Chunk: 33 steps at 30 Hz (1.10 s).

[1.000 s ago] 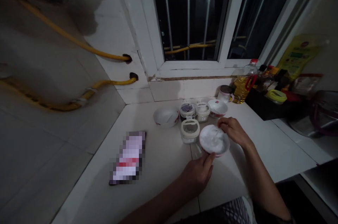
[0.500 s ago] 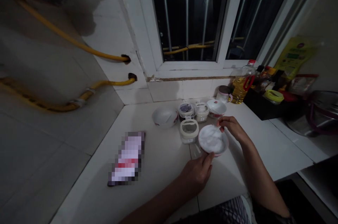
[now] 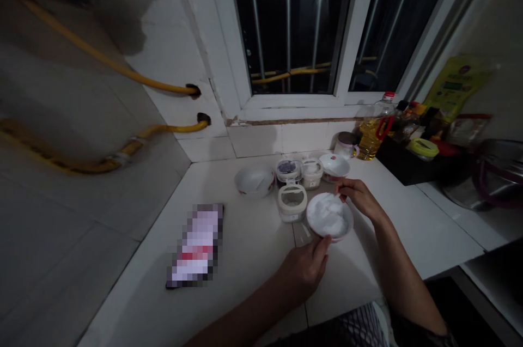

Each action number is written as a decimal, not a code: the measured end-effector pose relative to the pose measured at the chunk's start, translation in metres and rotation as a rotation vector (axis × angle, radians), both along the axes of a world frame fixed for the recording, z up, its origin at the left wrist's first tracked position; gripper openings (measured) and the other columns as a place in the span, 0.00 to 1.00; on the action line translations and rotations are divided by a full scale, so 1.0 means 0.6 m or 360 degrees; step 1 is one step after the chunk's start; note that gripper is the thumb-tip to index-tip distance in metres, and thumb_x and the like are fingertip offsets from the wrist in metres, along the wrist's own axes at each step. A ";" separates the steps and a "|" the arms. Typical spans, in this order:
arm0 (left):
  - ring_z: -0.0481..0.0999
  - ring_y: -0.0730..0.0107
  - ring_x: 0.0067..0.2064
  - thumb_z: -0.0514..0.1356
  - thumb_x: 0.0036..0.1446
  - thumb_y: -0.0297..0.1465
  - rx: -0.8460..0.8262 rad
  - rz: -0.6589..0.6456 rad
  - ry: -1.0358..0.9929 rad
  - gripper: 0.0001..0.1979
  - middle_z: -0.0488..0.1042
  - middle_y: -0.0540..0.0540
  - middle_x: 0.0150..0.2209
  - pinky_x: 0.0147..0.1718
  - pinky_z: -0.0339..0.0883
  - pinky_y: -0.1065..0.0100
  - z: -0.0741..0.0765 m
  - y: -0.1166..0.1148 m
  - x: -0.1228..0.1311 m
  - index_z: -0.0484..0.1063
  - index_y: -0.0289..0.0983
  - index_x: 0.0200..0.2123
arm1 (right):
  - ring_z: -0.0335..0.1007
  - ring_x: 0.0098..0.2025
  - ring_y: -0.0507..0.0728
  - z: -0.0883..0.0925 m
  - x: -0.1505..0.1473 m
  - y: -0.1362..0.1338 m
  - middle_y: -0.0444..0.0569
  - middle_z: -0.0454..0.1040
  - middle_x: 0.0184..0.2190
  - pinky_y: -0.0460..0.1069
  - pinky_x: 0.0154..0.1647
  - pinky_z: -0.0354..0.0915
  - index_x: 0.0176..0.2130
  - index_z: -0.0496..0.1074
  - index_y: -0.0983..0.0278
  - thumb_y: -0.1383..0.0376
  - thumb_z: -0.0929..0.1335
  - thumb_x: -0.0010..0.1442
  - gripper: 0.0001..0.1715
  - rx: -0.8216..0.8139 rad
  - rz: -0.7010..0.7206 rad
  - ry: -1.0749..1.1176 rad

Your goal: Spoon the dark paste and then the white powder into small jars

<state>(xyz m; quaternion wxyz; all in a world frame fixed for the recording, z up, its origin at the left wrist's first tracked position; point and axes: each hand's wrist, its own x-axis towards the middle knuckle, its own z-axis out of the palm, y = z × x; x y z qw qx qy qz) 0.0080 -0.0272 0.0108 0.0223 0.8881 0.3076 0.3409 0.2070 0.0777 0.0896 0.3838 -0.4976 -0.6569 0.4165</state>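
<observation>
A bowl (image 3: 330, 233) with a pinkish rim holds a heap of white, powdery-looking stuff (image 3: 327, 215). My left hand (image 3: 307, 266) pinches its near rim between thumb and fingers. Over the far right of the same bowl, my right hand (image 3: 356, 194) is closed on a pale spoon (image 3: 337, 196), whose lower end is lost against the white contents. Just left of the bowl stands a clear seasoning jar (image 3: 292, 204) with a cream lid. Two more lidded jars, one with dark contents (image 3: 288, 171) and one with pale contents (image 3: 312, 174), sit behind it.
A wide bowl (image 3: 255, 181) with a utensil in it and a smaller bowl (image 3: 334, 166) stand at the back. A phone-like pixelated object (image 3: 195, 246) lies left. Beyond are a mug (image 3: 345, 145), an oil bottle (image 3: 370, 137), a black condiment box (image 3: 402, 162) and a metal pot (image 3: 496, 178).
The white contents have shifted and lie more heaped in the bowl. The right hand with the spoon has moved only slightly; the left hand keeps its hold on the rim.
</observation>
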 end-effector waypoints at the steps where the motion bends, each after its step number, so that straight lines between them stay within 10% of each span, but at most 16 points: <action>1: 0.80 0.63 0.42 0.44 0.66 0.26 0.0005 -0.0001 -0.0005 0.18 0.75 0.34 0.46 0.36 0.77 0.66 -0.001 0.000 0.000 0.57 0.30 0.57 | 0.61 0.23 0.51 -0.001 0.000 0.001 0.41 0.66 0.17 0.47 0.29 0.57 0.23 0.70 0.64 0.65 0.62 0.44 0.08 0.0003 0.0000 0.0001; 18: 0.80 0.63 0.42 0.44 0.66 0.27 -0.0008 -0.0008 -0.0017 0.19 0.75 0.35 0.46 0.38 0.77 0.65 0.004 0.000 0.000 0.56 0.30 0.58 | 0.62 0.21 0.51 0.000 -0.018 -0.002 0.41 0.67 0.15 0.47 0.28 0.58 0.22 0.72 0.65 0.67 0.63 0.41 0.08 -0.0185 0.0145 0.0103; 33: 0.80 0.63 0.41 0.44 0.66 0.27 -0.0039 0.0008 0.0014 0.19 0.75 0.35 0.46 0.37 0.77 0.65 -0.008 0.000 -0.001 0.55 0.32 0.59 | 0.59 0.19 0.52 0.009 -0.007 0.002 0.42 0.66 0.12 0.48 0.27 0.58 0.20 0.71 0.65 0.66 0.64 0.39 0.07 -0.0182 -0.0170 0.0285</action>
